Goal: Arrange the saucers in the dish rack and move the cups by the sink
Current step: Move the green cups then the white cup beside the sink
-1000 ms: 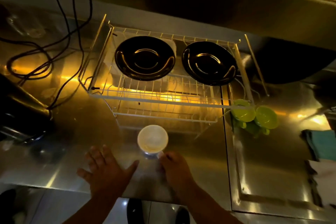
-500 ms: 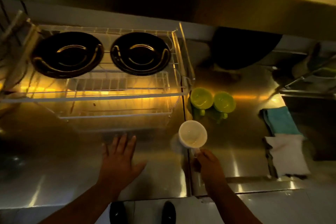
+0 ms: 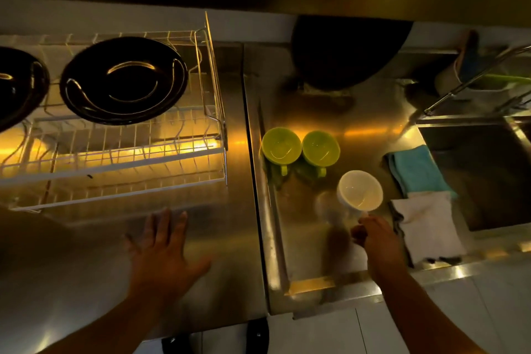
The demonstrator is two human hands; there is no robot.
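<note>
Green cups (image 3: 300, 149) left; cloths (image 3: 422, 201) right

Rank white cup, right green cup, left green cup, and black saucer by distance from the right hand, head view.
From the right hand:
1. White cup, held by it.
2. Right green cup, beyond, leftward.
3. Left green cup, next to it.
4. Black saucer, in the rack, far left.

Brushed steel counter (image 3: 230, 253), glossy black saucers (image 3: 123, 80), white wire rack (image 3: 115, 158)

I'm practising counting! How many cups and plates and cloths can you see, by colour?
Green cups: 2
White cup: 1
Black saucers: 2
Blue cloth: 1
White cloth: 1
Total: 7
</note>
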